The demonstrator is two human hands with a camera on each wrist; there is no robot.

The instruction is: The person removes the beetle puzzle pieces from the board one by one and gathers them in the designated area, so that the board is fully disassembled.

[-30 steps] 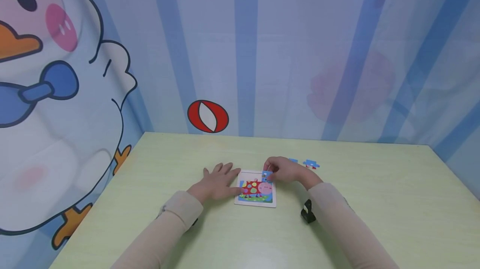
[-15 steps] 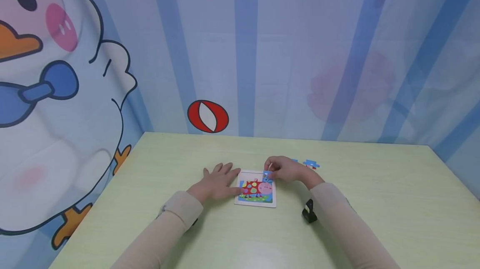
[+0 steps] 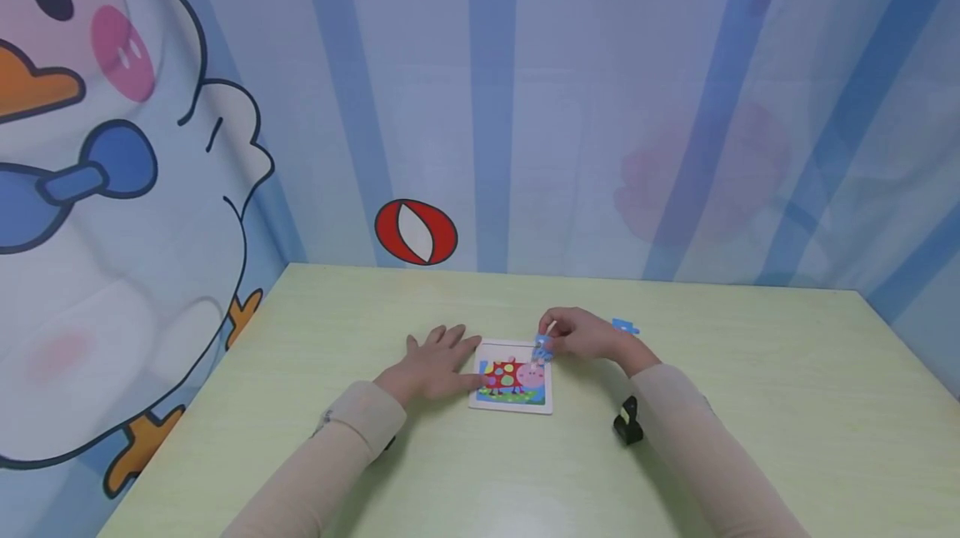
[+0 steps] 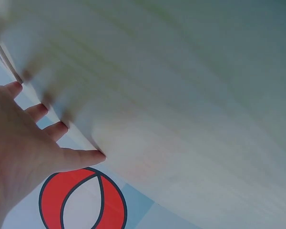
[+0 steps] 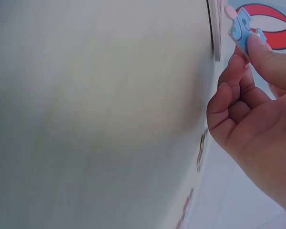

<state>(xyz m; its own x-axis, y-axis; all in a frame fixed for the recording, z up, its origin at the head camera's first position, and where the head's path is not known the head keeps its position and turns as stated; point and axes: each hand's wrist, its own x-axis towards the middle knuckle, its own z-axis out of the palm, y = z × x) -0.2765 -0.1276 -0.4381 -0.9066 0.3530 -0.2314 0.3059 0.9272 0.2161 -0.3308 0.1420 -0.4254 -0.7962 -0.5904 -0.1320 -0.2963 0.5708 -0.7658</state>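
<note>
A jigsaw board [image 3: 512, 410] with a pale frame lies on the table, its lower part filled with a red spotted body, a pink face and green grass. The upper part of the tray shows bare and pale. My left hand [image 3: 435, 366] lies flat with fingers spread, thumb and fingertips on the board's left edge. My right hand [image 3: 581, 333] pinches a blue puzzle piece [image 5: 241, 26] between thumb and fingers, tilted over the board's upper right corner. In the right wrist view the piece shows a pink knob at one end.
Behind the right hand a loose blue puzzle piece [image 3: 624, 326] lies on the pale table [image 3: 360, 296]. In the right wrist view two thin pieces show edge-on on the tabletop. A printed curtain [image 3: 570, 105] hangs along the table's back edge.
My right hand has lifted the blue piece from the board's upper right corner and moved slightly right and back with it. The left hand has stayed in place.
</note>
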